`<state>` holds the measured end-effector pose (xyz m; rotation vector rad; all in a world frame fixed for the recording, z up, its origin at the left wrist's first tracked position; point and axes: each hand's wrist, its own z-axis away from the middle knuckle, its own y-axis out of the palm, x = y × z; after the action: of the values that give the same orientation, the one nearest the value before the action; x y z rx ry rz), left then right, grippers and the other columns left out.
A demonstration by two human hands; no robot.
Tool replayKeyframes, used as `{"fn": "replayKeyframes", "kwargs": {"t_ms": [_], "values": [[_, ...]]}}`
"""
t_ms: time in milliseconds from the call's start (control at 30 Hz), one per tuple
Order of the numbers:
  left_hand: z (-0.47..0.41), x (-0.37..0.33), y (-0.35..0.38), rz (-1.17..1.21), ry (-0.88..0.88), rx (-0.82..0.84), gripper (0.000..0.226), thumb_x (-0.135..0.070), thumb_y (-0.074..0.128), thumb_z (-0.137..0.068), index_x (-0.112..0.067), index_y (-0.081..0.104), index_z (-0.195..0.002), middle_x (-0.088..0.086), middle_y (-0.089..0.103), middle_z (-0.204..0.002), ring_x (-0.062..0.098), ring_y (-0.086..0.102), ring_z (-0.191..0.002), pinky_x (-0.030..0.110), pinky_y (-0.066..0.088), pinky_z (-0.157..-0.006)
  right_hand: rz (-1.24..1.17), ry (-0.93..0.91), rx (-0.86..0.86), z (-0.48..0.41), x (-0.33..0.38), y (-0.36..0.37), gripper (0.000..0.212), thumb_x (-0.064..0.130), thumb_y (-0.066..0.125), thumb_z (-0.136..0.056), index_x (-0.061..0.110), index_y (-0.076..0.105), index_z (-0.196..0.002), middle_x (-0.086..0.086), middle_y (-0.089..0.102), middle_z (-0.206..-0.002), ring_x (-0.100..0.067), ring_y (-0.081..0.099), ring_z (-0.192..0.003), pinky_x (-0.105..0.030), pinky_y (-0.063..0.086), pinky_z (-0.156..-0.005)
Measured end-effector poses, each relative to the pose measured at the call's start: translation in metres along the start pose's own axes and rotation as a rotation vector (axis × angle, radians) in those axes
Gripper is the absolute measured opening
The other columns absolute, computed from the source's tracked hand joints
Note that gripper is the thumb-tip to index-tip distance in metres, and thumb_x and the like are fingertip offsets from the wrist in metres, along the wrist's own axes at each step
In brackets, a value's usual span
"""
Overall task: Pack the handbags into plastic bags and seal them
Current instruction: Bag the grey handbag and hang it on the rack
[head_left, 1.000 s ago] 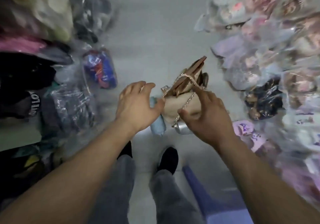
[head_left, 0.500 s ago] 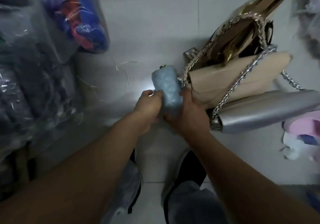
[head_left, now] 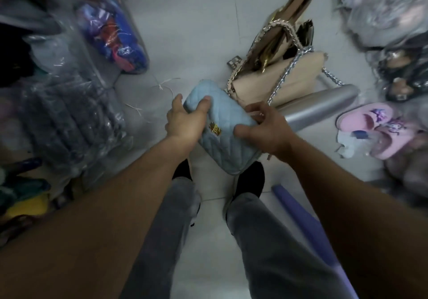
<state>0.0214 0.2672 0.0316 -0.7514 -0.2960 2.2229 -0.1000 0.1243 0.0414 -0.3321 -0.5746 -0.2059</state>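
I hold a light blue quilted handbag (head_left: 228, 134) with a gold clasp above the floor, in front of my feet. My left hand (head_left: 186, 120) grips its upper left end, thumb on the front. My right hand (head_left: 266, 127) grips its right edge, fingers curled over the top. Behind it on the floor stand a beige handbag (head_left: 291, 81) with a silver chain, a tan handbag (head_left: 281, 34) with a braided chain, and a silver handbag (head_left: 324, 106) lying on its side.
Goods packed in clear plastic are heaped on the left (head_left: 69, 113), with a blue and red packed item (head_left: 113, 37), and on the right (head_left: 389, 11). Pink slippers (head_left: 375, 125) lie at the right. A blue stool edge (head_left: 308, 224) is by my right leg.
Both hands reached down to the blue handbag, took hold of it and lifted it off the floor toward me, turning its front face up.
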Motion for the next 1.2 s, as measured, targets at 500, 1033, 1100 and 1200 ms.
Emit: {"fn": "replayKeyframes", "kwargs": {"t_ms": [500,1033,1100,1200], "values": [[0.162,-0.123,0.001,0.137,0.304,0.115,0.043,-0.057,0.069,-0.085,-0.019,0.049,-0.088,-0.011,0.056,-0.079,-0.002,0.053,-0.064,0.008,0.043,-0.050,-0.685,0.115,-0.118,0.191,0.054,-0.148,0.018,0.014,0.079,-0.081,0.018,0.074,-0.098,-0.009,0.079,-0.100,-0.024,0.076,-0.089,-0.036,0.062,-0.077],[0.262,-0.082,0.166,0.114,0.238,0.492,0.035,-0.058,0.072,-0.076,-0.030,0.074,-0.096,-0.006,0.075,-0.107,0.020,0.071,-0.103,0.049,0.058,-0.088,-1.244,0.076,-0.863,0.270,-0.120,-0.195,0.073,0.048,0.074,-0.063,0.012,0.067,-0.126,-0.012,0.074,-0.119,-0.035,0.071,-0.111,-0.064,0.054,-0.098],[0.282,-0.057,0.192,0.076,0.255,0.522,0.037,-0.056,0.071,-0.078,-0.026,0.072,-0.098,-0.003,0.075,-0.106,0.021,0.071,-0.102,0.050,0.057,-0.090,-1.265,0.101,-0.910,0.287,-0.164,-0.194,0.068,0.052,0.074,-0.063,0.018,0.071,-0.121,-0.006,0.075,-0.118,-0.031,0.071,-0.112,-0.060,0.053,-0.100],[0.319,-0.016,0.226,-0.007,0.296,0.548,0.026,-0.051,0.071,-0.084,-0.026,0.072,-0.090,-0.005,0.076,-0.098,0.019,0.072,-0.098,0.046,0.058,-0.088,-1.311,0.142,-0.958,0.318,-0.230,-0.188,0.062,0.058,0.073,-0.066,0.026,0.074,-0.119,0.000,0.074,-0.121,-0.027,0.068,-0.117,-0.057,0.051,-0.105]]}}
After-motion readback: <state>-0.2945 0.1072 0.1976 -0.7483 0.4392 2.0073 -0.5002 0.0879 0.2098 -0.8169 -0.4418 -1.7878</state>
